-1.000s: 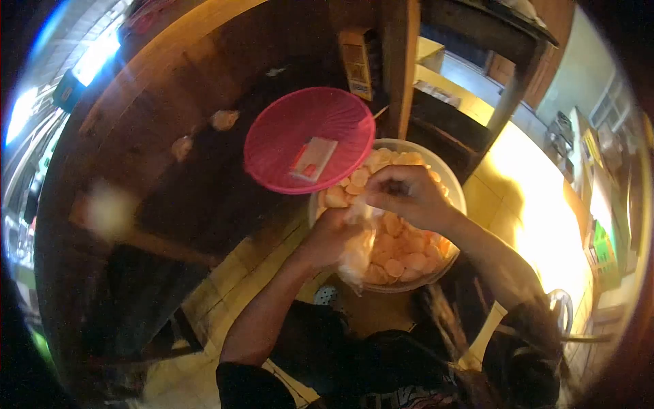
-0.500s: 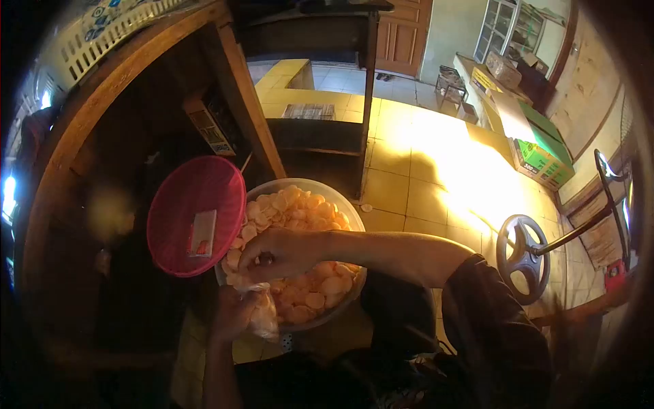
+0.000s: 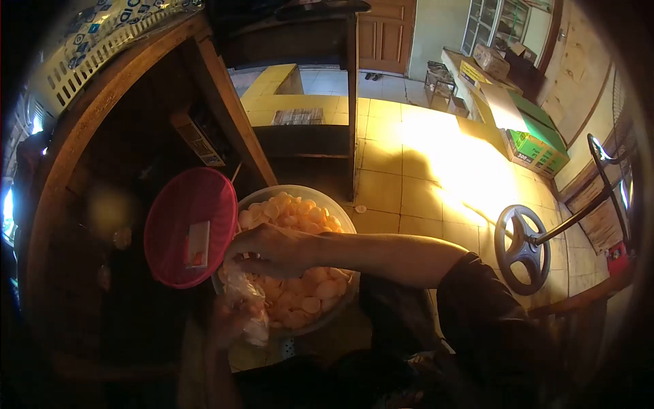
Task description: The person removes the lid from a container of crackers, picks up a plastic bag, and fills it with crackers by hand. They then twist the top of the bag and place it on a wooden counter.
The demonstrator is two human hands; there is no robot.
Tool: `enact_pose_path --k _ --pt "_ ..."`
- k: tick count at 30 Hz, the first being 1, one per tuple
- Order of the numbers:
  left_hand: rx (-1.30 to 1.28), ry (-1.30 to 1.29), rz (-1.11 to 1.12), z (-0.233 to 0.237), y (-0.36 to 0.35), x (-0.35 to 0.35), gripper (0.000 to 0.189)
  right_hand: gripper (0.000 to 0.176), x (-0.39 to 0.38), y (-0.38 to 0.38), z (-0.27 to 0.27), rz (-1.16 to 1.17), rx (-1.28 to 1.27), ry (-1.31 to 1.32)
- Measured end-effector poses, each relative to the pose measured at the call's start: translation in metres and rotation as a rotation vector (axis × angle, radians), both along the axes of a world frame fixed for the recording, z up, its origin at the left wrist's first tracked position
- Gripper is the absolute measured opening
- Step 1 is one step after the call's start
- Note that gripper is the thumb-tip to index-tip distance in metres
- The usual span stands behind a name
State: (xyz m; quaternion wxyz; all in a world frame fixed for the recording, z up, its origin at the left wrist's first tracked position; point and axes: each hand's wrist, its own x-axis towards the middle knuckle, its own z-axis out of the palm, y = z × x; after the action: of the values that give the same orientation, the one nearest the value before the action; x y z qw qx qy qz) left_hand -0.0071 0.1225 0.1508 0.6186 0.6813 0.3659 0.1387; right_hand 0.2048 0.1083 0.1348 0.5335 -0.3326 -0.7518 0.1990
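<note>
My left hand (image 3: 228, 322) clenched round plastic bag (image 3: 246, 300); right hand (image 3: 272, 249) curled at its mouth, contents unclear. Risk: crackers (image 3: 303, 290) miss bag, fall past bowl (image 3: 328, 198).

One bowl (image 3: 343, 217), chips (image 3: 300, 210) past counting, one pink basket (image 3: 178, 204), one packet (image 3: 197, 244), one bag (image 3: 246, 294), two hands, left hand (image 3: 228, 324) and right hand (image 3: 269, 249), one wheel (image 3: 521, 249), one green box (image 3: 538, 151)

Sunlit yellow tile floor (image 3: 409, 170), wood door (image 3: 385, 34) at back, green box (image 3: 538, 153) rt, dark wood shelf (image 3: 225, 123) lt.
</note>
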Motion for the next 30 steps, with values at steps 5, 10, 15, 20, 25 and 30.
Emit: enact_pose_path --k 5,10,15,20,25,30 --pt "-0.037 -0.046 -0.019 -0.016 0.014 -0.014 0.02 0.019 0.003 -0.002 -0.001 0.058 -0.158 -0.167" --pt "-0.131 -0.105 0.01 -0.005 0.012 -0.009 0.026 0.026 0.004 0.001 0.002 -0.028 -0.175 -0.104" --pt "-0.181 -0.161 0.042 -0.006 0.015 -0.01 0.026 0.028 0.002 -0.007 0.008 0.065 0.006 0.005" --pt "-0.182 -0.206 0.043 -0.006 0.014 -0.011 0.024 0.03 0.008 -0.012 0.014 0.081 -0.043 -0.062" --pt "-0.034 -0.183 0.073 -0.022 0.019 -0.009 0.025 0.031 -0.003 -0.012 0.003 0.179 -0.128 -0.166" --pt "-0.011 -0.133 0.02 -0.034 0.027 -0.018 0.027 0.026 -0.005 -0.012 0.001 0.168 -0.296 -0.064"
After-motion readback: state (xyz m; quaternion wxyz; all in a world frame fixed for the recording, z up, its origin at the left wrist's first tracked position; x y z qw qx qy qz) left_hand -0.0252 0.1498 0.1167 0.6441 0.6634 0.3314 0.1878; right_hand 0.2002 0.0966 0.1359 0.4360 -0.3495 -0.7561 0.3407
